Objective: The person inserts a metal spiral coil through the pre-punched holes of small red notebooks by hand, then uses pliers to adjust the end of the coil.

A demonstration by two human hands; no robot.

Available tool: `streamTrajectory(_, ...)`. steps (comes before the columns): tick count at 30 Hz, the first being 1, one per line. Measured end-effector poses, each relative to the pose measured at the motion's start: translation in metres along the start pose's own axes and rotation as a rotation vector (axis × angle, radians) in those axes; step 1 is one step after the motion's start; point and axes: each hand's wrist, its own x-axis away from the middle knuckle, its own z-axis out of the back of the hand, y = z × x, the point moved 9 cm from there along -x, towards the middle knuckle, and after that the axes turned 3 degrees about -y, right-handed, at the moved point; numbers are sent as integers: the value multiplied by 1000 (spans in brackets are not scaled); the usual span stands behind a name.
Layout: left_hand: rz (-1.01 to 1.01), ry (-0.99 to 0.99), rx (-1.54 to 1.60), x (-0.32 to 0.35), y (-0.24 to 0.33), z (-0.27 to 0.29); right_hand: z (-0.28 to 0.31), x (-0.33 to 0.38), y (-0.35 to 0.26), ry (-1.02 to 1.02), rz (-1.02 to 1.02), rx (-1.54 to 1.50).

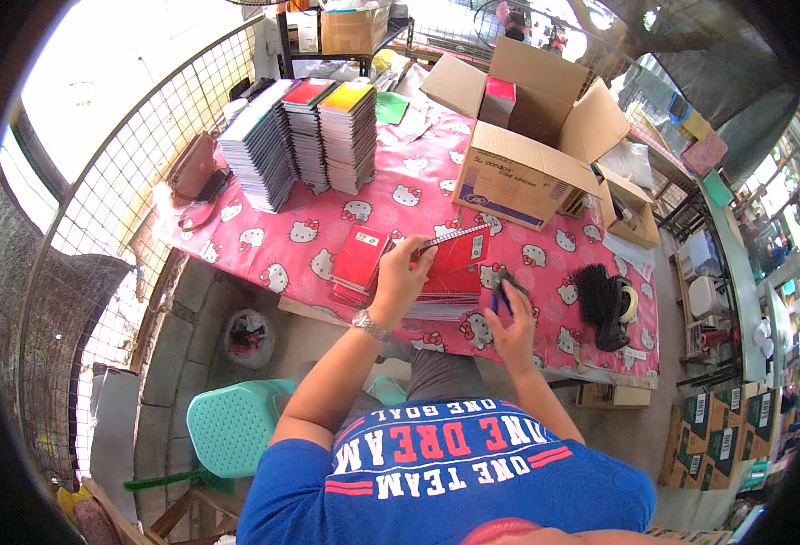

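Note:
My left hand (403,280) is closed on the spiral-bound edge of a red notebook (464,252), which lies tilted over a pile of red notebooks (445,283). More red notebooks (358,257) are stacked just left of that hand. To the right of the pile, my right hand (513,327) grips a small dark tool with a blue handle (502,292). Its working end is too blurred to identify. This hand stays apart from the notebook.
Tall notebook stacks (348,141) stand at the table's back left. An open cardboard box (518,182) sits at the back right, with a red notebook inside. A black bundle (602,304) and tape roll (630,303) lie right. A green stool (229,431) stands below left.

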Motion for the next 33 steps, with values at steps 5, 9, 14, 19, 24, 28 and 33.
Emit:
streamTrajectory(5,39,-42,15,2,-11,0,-18,-39,-110,-106,349,16)
streamTrajectory(9,-85,1,54,0,-14,3,-27,-44,-125,-146,438,112)
streamTrajectory(14,-145,17,-15,7,-3,2,-30,-40,-108,-231,342,-1)
streamTrajectory(19,-380,71,-226,6,30,14,-71,-24,-67,-541,-456,-1248)
streamTrajectory(24,-653,259,-619,-25,108,73,-19,-30,-1,-264,-124,-673)
streamTrajectory(28,-695,214,-937,-61,102,76,-14,10,109,-258,-135,155)
streamTrajectory(33,-86,-342,-1307,-88,-69,36,-33,27,146,-313,-17,454)
